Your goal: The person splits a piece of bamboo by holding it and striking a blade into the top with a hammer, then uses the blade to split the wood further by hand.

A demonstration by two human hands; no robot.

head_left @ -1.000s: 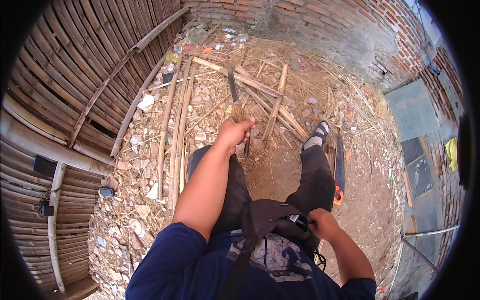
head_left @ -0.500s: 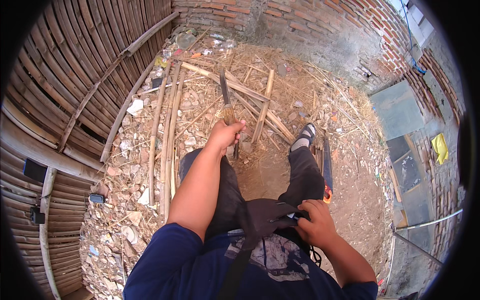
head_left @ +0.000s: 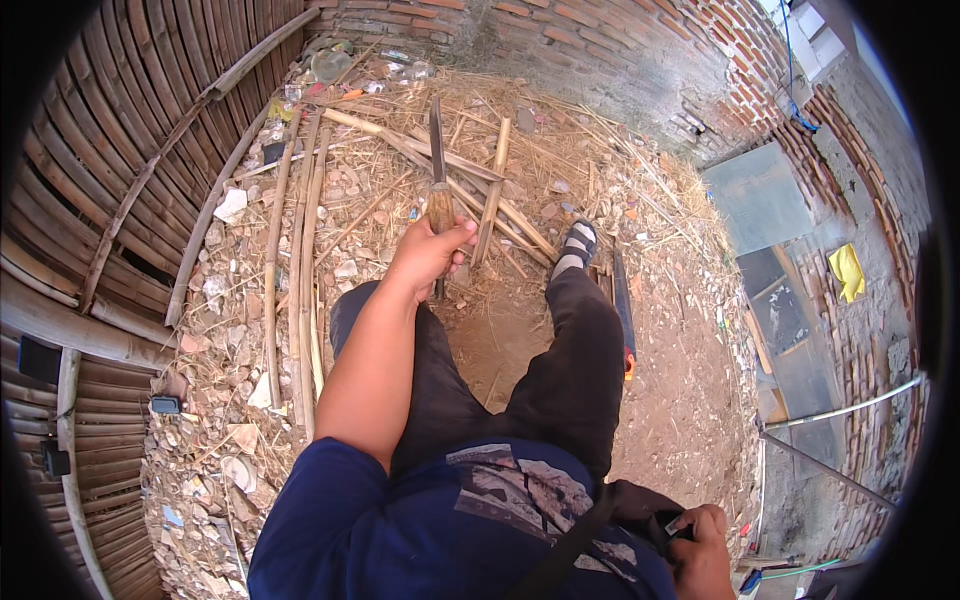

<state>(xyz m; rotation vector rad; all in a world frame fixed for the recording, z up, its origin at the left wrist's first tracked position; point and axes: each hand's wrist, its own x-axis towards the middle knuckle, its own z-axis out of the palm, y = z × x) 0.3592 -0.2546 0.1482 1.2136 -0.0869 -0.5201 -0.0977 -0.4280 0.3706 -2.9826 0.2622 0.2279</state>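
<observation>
My left hand (head_left: 435,250) is closed round the wooden handle of a machete (head_left: 438,145), whose narrow dark blade points up and away from me. It is held above the ground just past my left knee, near crossed bamboo pieces (head_left: 493,195). At the lower right, my right hand (head_left: 700,555) has its fingers curled on the edge of a black sling bag (head_left: 640,505) at my side. The bag's strap runs across my dark blue shirt. What the fingertips grip there is partly hidden.
Long bamboo poles (head_left: 302,270) lie on rubble to the left, beside a bamboo slat wall (head_left: 110,150). A handsaw (head_left: 622,300) with an orange handle is by my right leg. A brick wall (head_left: 590,60) stands ahead. Grey panels (head_left: 760,195) lean at the right.
The black bag has shifted from my lap to my right side, and my right hand has moved down and right with it. The machete in my left hand has turned more upright.
</observation>
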